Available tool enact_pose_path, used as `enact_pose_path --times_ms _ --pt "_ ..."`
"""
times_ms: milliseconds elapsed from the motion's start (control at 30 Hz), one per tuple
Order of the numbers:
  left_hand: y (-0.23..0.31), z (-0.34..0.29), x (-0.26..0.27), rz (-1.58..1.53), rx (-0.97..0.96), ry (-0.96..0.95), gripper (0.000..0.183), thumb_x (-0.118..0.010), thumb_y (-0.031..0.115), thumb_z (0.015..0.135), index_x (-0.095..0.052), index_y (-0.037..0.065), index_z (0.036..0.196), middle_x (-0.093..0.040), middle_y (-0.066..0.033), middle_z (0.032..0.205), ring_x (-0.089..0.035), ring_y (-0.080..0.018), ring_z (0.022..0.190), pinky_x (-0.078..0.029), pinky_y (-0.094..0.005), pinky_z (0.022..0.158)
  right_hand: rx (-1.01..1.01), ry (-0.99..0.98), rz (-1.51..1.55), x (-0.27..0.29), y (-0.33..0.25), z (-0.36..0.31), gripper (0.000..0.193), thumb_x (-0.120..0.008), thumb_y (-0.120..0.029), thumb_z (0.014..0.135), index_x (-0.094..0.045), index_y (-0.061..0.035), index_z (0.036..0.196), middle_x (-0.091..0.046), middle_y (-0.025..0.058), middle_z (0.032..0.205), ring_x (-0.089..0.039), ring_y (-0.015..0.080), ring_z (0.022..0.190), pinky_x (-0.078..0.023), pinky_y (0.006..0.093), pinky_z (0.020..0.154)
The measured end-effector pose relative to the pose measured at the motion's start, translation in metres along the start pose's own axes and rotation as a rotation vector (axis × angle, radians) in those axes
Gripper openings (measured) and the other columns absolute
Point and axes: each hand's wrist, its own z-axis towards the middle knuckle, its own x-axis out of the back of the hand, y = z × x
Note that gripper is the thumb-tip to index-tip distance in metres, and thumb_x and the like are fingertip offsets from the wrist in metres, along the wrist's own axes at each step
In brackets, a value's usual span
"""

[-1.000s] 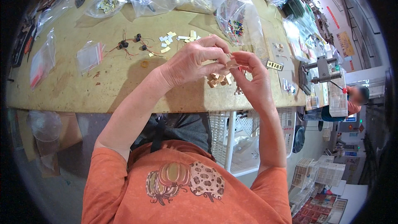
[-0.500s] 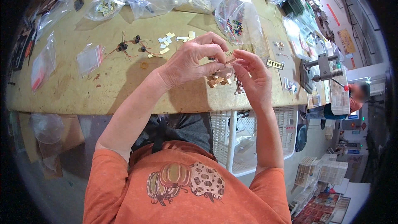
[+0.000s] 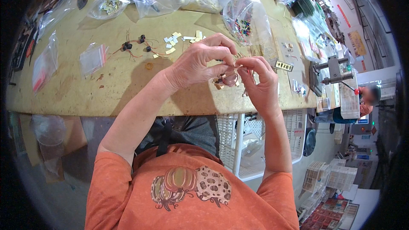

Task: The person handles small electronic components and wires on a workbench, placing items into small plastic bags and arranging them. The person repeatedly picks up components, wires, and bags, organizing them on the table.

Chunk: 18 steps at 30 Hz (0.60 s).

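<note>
My left hand (image 3: 204, 59) and my right hand (image 3: 260, 79) meet above the table, right of the middle. Thumb and fingertips are pinched together on each. Between them is a small pale piece, too small and covered to name. Just under the fingertips, several small copper-coloured pieces (image 3: 219, 87) lie on the table, largely hidden by the hands. Beyond my left hand, small white and yellow pads (image 3: 172, 40) are scattered. Farther left lie small black parts with thin red wires (image 3: 127, 46).
At the back stand a clear plastic tub (image 3: 204, 0), a bag of yellowish pieces (image 3: 111, 4) and a bag of coloured bits (image 3: 243, 25). A metal hand press (image 3: 334, 72) occupies the right end. White plastic baskets (image 3: 228, 145) sit below the table edge. Another person (image 3: 367, 100) is at far right.
My right fingers have curled in and come closer to my left fingertips. Fewer copper-coloured pieces show beneath my hands. My left hand has barely moved.
</note>
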Motion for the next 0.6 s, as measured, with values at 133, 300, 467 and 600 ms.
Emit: enact_pose_path --times_ms 133,300,467,600 --pt "-0.002 -0.001 -0.002 -0.047 -0.002 -0.035 0.019 -0.077 -0.005 0.071 -0.066 0.006 0.082 -0.063 -0.0048 0.102 -0.062 -0.0205 0.095 -0.056 -0.031 0.08 0.117 0.02 -0.104 -0.003 0.004 -0.001 0.024 -0.066 0.007 0.08 -0.067 -0.0071 0.099 -0.062 0.0098 0.096 -0.065 0.025 0.086 -0.053 0.0326 0.07" --pt "-0.004 -0.002 -0.004 -0.055 -0.036 -0.069 0.019 -0.077 -0.005 0.072 -0.066 0.006 0.082 -0.063 -0.0043 0.1 -0.062 -0.0208 0.093 -0.055 -0.0311 0.079 0.199 -0.034 -0.207 -0.002 0.006 0.001 0.029 -0.065 0.009 0.076 -0.068 -0.0086 0.098 -0.06 0.0097 0.097 -0.062 0.0293 0.092 -0.052 0.0358 0.076" --pt "-0.002 -0.001 -0.003 -0.043 -0.005 -0.042 0.015 -0.075 -0.002 0.076 -0.065 0.005 0.084 -0.065 -0.0044 0.099 -0.063 -0.0205 0.093 -0.054 -0.0315 0.081 0.248 -0.073 -0.254 0.001 0.018 0.0 0.027 -0.062 0.01 0.08 -0.068 -0.0071 0.101 -0.064 0.0088 0.102 -0.064 0.0249 0.096 -0.052 0.0327 0.08" --pt "0.0 0.0 0.003 -0.037 0.056 0.005 0.013 -0.074 0.0 0.078 -0.066 0.005 0.087 -0.067 -0.0061 0.099 -0.064 -0.0192 0.094 -0.053 -0.0315 0.083 -0.321 0.009 0.546 0.0 0.006 0.001 0.017 -0.062 0.002 0.09 -0.065 -0.0005 0.107 -0.067 0.0075 0.108 -0.065 0.0142 0.097 -0.051 0.0267 0.083"
